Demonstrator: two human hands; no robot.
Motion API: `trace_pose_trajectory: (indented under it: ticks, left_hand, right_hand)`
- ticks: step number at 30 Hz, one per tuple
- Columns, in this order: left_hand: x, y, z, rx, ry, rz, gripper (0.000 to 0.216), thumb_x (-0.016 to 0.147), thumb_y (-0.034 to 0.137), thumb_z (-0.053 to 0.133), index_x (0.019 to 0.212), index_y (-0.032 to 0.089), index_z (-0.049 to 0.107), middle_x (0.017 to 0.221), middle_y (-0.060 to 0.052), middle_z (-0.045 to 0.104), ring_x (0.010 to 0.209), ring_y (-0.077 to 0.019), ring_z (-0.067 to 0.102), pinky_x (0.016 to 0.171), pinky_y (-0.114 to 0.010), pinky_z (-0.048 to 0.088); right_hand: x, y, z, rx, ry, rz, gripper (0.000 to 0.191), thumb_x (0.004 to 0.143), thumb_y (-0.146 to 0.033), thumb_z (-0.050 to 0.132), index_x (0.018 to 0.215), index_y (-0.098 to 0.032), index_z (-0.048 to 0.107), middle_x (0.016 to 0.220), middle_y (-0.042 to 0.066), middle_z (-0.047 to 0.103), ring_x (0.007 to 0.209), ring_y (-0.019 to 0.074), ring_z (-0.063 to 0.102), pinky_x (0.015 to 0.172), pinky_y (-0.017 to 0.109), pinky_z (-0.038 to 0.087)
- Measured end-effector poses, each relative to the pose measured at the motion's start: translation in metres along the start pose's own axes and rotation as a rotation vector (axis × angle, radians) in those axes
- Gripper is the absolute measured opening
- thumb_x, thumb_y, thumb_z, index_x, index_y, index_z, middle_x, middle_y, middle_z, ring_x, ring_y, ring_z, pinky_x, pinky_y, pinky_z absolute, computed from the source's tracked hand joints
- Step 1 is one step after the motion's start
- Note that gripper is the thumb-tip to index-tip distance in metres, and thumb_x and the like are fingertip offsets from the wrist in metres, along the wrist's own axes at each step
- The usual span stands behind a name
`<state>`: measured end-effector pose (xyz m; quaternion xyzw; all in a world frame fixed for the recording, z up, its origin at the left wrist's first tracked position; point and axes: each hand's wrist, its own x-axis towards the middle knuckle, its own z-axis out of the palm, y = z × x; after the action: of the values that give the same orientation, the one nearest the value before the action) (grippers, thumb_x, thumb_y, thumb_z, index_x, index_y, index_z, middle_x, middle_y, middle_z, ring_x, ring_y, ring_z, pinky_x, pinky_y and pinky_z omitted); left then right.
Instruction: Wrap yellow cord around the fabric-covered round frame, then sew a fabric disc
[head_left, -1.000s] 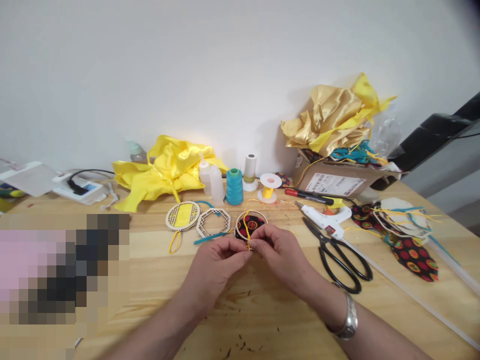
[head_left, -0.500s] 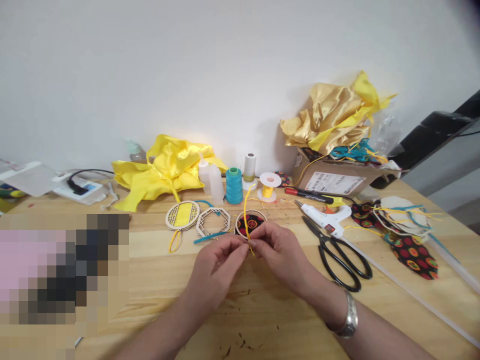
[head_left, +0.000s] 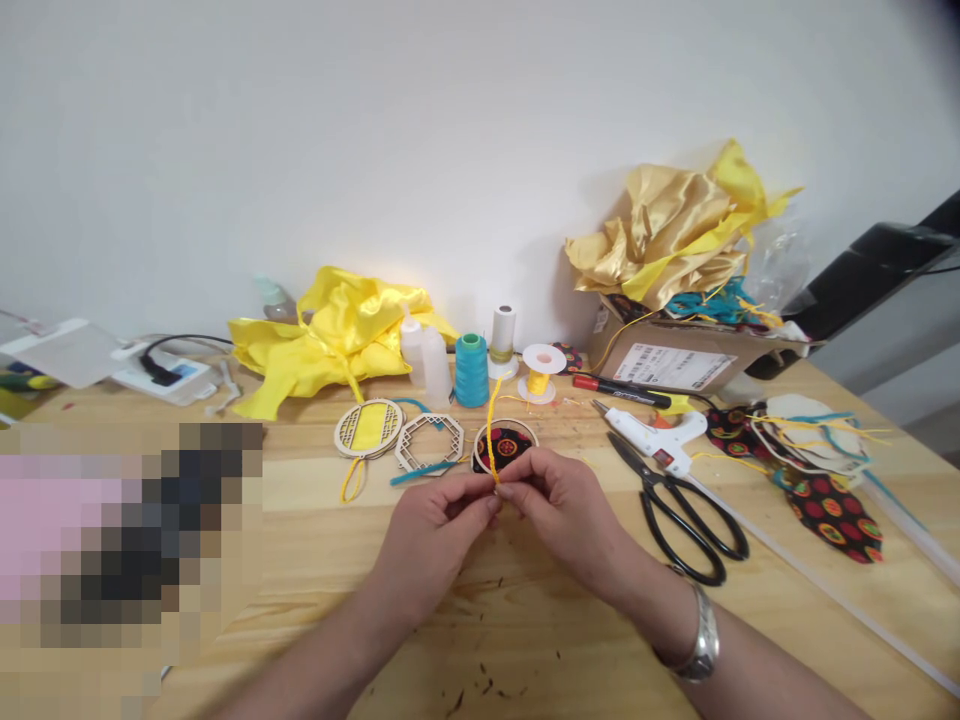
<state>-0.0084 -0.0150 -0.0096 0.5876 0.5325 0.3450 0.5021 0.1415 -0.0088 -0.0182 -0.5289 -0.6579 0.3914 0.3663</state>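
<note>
Between the fingertips of my left hand [head_left: 442,525] and my right hand [head_left: 559,510] is pinched the lower end of a yellow cord [head_left: 491,430]. The cord rises from the fingers in a slight curve. Just behind my hands lies a round wooden frame [head_left: 537,434] with dark patterned fabric [head_left: 507,448] inside it, partly covered by the cord and my fingers. To its left are an octagonal lattice frame [head_left: 457,430] with a blue cord, and a round lattice frame [head_left: 343,430] backed in yellow with a yellow loop.
Black-handled scissors [head_left: 675,510] and a white glue gun [head_left: 660,437] lie right of my hands. Behind stand a teal thread cone [head_left: 471,372], a yellow spool [head_left: 541,360], squeeze bottles [head_left: 435,368], yellow fabric [head_left: 352,320] and a cardboard box [head_left: 667,355]. A blurred patch covers the left.
My fingertips have shifted slightly at the cord's lower end, and its short tail below them no longer shows. Everything else has moved only slightly with the camera.
</note>
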Motion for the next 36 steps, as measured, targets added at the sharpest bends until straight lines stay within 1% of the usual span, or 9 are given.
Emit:
trace_pose_trajectory:
  ticks: [4, 8, 12, 15, 19, 23, 28, 31, 36]
  left_hand:
    - [-0.001, -0.001, 0.001, 0.055, 0.065, -0.011, 0.014, 0.071, 0.021, 0.059, 0.070, 0.022, 0.073, 0.064, 0.001, 0.065, 0.064, -0.0170, 0.056, 0.062, -0.025, 0.040]
    - [-0.001, 0.000, 0.001, 0.036, 0.070, -0.021, 0.012, 0.070, 0.023, 0.059, 0.065, 0.021, 0.070, 0.058, 0.002, 0.061, 0.058, -0.0146, 0.051, 0.056, -0.024, 0.037]
    - [0.001, 0.002, -0.001, -0.047, 0.074, -0.061, 0.013, 0.070, 0.024, 0.061, 0.059, 0.019, 0.065, 0.054, 0.003, 0.059, 0.056, -0.0126, 0.050, 0.055, -0.022, 0.036]
    - [0.004, 0.001, -0.001, -0.129, 0.103, -0.121, 0.013, 0.070, 0.027, 0.063, 0.060, 0.018, 0.066, 0.054, 0.003, 0.059, 0.053, -0.0108, 0.048, 0.052, -0.021, 0.034]
    - [0.006, -0.004, -0.001, -0.257, 0.106, -0.173, 0.015, 0.070, 0.031, 0.065, 0.066, 0.017, 0.068, 0.055, 0.003, 0.060, 0.048, -0.0081, 0.042, 0.047, -0.020, 0.029]
    - [0.006, -0.006, -0.001, -0.348, 0.106, -0.192, 0.015, 0.068, 0.030, 0.068, 0.070, 0.016, 0.069, 0.054, 0.002, 0.059, 0.048, -0.0070, 0.040, 0.046, -0.019, 0.028]
    - [0.005, -0.007, 0.000, -0.390, 0.126, -0.201, 0.014, 0.067, 0.029, 0.069, 0.070, 0.015, 0.070, 0.053, 0.003, 0.058, 0.048, -0.0060, 0.040, 0.047, -0.018, 0.029]
    - [0.005, -0.010, 0.001, -0.444, 0.134, -0.205, 0.012, 0.067, 0.028, 0.070, 0.070, 0.015, 0.070, 0.054, 0.002, 0.059, 0.049, -0.0058, 0.041, 0.047, -0.017, 0.029]
    - [0.005, -0.011, 0.002, -0.625, 0.077, -0.274, 0.010, 0.066, 0.022, 0.071, 0.071, 0.015, 0.070, 0.064, -0.001, 0.064, 0.059, -0.0082, 0.051, 0.049, -0.017, 0.033]
  right_hand:
    - [0.000, -0.003, -0.001, -0.005, 0.009, 0.013, 0.010, 0.075, -0.014, 0.055, 0.074, -0.019, 0.063, 0.068, -0.001, 0.064, 0.063, 0.0120, 0.056, 0.059, 0.023, 0.042]
    - [0.001, -0.004, -0.001, 0.022, 0.015, 0.014, 0.008, 0.075, -0.016, 0.057, 0.074, -0.019, 0.064, 0.070, -0.001, 0.065, 0.065, 0.0122, 0.057, 0.060, 0.023, 0.043]
    - [0.002, -0.004, -0.004, 0.031, -0.038, 0.055, 0.009, 0.075, -0.021, 0.057, 0.078, -0.020, 0.066, 0.069, -0.001, 0.065, 0.063, 0.0129, 0.056, 0.058, 0.023, 0.042]
    - [0.003, -0.005, -0.007, 0.011, -0.064, 0.061, 0.012, 0.076, -0.021, 0.056, 0.078, -0.020, 0.068, 0.068, -0.001, 0.066, 0.063, 0.0130, 0.056, 0.058, 0.023, 0.041]
    - [0.003, -0.007, -0.006, -0.021, -0.049, 0.069, 0.012, 0.076, -0.019, 0.055, 0.072, -0.018, 0.066, 0.066, 0.000, 0.065, 0.062, 0.0124, 0.055, 0.058, 0.023, 0.041]
    - [0.002, -0.007, -0.004, -0.023, -0.037, 0.080, 0.012, 0.077, -0.021, 0.054, 0.073, -0.018, 0.064, 0.067, 0.000, 0.064, 0.061, 0.0120, 0.054, 0.056, 0.023, 0.039]
    - [-0.001, -0.005, -0.001, 0.030, -0.023, 0.082, 0.012, 0.079, -0.023, 0.053, 0.073, -0.017, 0.062, 0.067, 0.001, 0.063, 0.061, 0.0117, 0.053, 0.055, 0.022, 0.040]
    - [-0.005, -0.006, 0.002, -0.022, 0.003, 0.016, 0.013, 0.080, -0.024, 0.052, 0.074, -0.018, 0.061, 0.067, 0.001, 0.062, 0.060, 0.0113, 0.053, 0.054, 0.022, 0.040]
    - [-0.014, -0.005, 0.007, -0.377, 0.081, -0.282, 0.014, 0.084, -0.020, 0.048, 0.075, -0.017, 0.059, 0.068, 0.001, 0.059, 0.059, 0.0121, 0.050, 0.055, 0.024, 0.037]
